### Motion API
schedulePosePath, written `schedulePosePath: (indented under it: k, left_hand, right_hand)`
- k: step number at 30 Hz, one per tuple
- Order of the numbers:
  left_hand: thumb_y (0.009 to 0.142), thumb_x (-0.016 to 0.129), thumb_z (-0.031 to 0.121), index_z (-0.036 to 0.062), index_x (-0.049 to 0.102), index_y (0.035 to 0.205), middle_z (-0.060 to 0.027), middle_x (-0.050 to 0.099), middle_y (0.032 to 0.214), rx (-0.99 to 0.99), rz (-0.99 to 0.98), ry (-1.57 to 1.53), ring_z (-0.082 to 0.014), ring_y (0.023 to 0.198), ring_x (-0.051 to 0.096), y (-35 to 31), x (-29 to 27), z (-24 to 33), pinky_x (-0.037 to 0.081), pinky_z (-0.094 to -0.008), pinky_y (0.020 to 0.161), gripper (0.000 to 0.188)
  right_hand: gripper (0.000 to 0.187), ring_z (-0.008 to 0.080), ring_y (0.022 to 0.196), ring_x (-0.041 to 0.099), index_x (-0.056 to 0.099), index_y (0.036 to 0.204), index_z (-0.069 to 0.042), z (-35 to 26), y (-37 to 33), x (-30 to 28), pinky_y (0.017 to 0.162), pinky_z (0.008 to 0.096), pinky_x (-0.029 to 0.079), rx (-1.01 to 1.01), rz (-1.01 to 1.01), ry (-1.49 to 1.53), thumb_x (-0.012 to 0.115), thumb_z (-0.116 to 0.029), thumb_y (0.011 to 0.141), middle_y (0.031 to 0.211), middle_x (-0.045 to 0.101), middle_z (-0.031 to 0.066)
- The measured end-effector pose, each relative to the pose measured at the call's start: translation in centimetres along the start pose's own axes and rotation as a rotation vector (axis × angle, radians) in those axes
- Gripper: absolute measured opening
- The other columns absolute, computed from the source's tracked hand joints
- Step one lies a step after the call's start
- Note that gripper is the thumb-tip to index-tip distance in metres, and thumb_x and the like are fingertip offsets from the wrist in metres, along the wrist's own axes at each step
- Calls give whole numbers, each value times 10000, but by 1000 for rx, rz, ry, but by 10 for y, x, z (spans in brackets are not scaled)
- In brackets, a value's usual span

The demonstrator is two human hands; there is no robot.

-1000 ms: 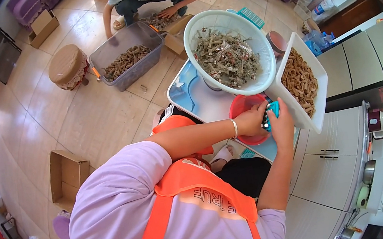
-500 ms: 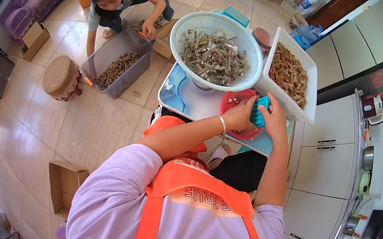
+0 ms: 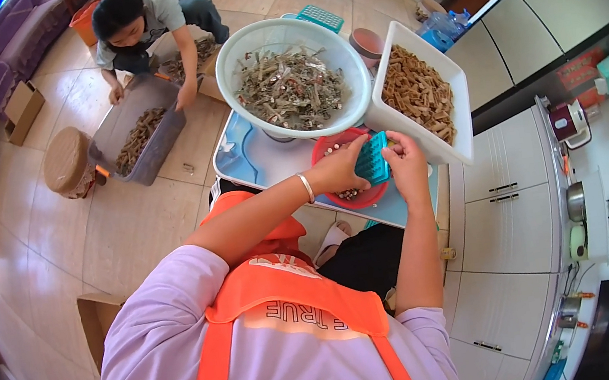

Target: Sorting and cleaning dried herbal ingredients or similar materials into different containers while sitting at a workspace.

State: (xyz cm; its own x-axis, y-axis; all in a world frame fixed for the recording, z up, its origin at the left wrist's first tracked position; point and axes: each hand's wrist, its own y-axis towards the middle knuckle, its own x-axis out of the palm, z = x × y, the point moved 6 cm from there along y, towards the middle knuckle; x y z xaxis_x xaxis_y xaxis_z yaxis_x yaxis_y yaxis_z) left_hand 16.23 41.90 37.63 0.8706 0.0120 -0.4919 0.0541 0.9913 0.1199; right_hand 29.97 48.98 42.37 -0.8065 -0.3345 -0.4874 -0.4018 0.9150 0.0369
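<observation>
A small teal tray with rows of compartments (image 3: 372,159) is gripped between my two hands, tilted over a red bowl (image 3: 369,198). My left hand (image 3: 339,170) closes on its left side, and my right hand (image 3: 407,164) pinches its right edge. Small pale bead-like pieces (image 3: 346,194) lie in the bowl, partly hidden by my left hand and the tray. Beyond the bowl stands a large pale round basin (image 3: 229,96) heaped with thin, translucent, wrapper-like pieces. To its right is a white rectangular tub (image 3: 464,119) full of brown stick-like pieces.
These containers stand on a blue-and-white table (image 3: 238,152). Across the floor, another person (image 3: 156,25) squats over a grey plastic bin (image 3: 161,151) of brown pieces. Near it are a round stool (image 3: 66,163) and a cardboard box (image 3: 24,115). White cabinets (image 3: 510,232) line the right.
The view has shifted, moving the scene left in the picture. The teal tray now shows more of its compartments toward me. The other person's hands have moved at the bin.
</observation>
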Motion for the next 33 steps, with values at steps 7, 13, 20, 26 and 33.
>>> schedulePosePath:
  k: [7, 13, 20, 26, 33]
  left_hand:
    - [650, 862, 248, 43, 155, 1531, -285, 409, 1445, 82, 53, 50, -431, 1291, 474, 0, 0, 12, 409, -459, 1069, 1148]
    - [662, 843, 233, 95, 165, 1536, -261, 446, 1365, 218, 203, 138, -452, 1211, 508, 1, -9, 22, 463, -488, 1000, 1115]
    - [640, 879, 263, 40, 207, 1515, -261, 410, 1428, 253, 267, 29, -420, 1288, 463, 0, -19, 12, 436, -459, 1039, 1126]
    - [621, 908, 138, -33, 227, 1499, -223, 461, 1390, 270, 279, -51, -322, 1293, 493, -10, -21, 8, 412, -393, 1081, 1124]
    - [599, 841, 125, 72, 410, 1450, -157, 530, 1334, 563, 266, 526, -351, 1238, 506, -29, -19, 67, 400, -441, 1060, 956]
  right_hand:
    - [292, 100, 743, 571, 634, 1176, -30, -10, -3, -1, 678, 260, 486, -20, 45, 77, 670, -46, 887, 854, 628, 27]
    - [285, 86, 766, 571, 631, 1174, -14, -14, -4, -6, 686, 244, 485, -3, 10, 230, 669, -44, 893, 884, 633, 16]
    - [282, 104, 813, 578, 642, 1174, -69, -18, -31, -39, 734, 261, 486, -97, 287, 181, 652, -30, 895, 919, 637, 42]
    - [286, 327, 834, 583, 683, 1017, -110, -28, -76, -23, 720, 411, 471, -636, 413, -201, 597, 69, 811, 865, 557, 126]
    - [176, 263, 774, 582, 659, 997, -12, -28, -108, -22, 682, 333, 475, -636, 468, -5, 657, 12, 822, 868, 554, 113]
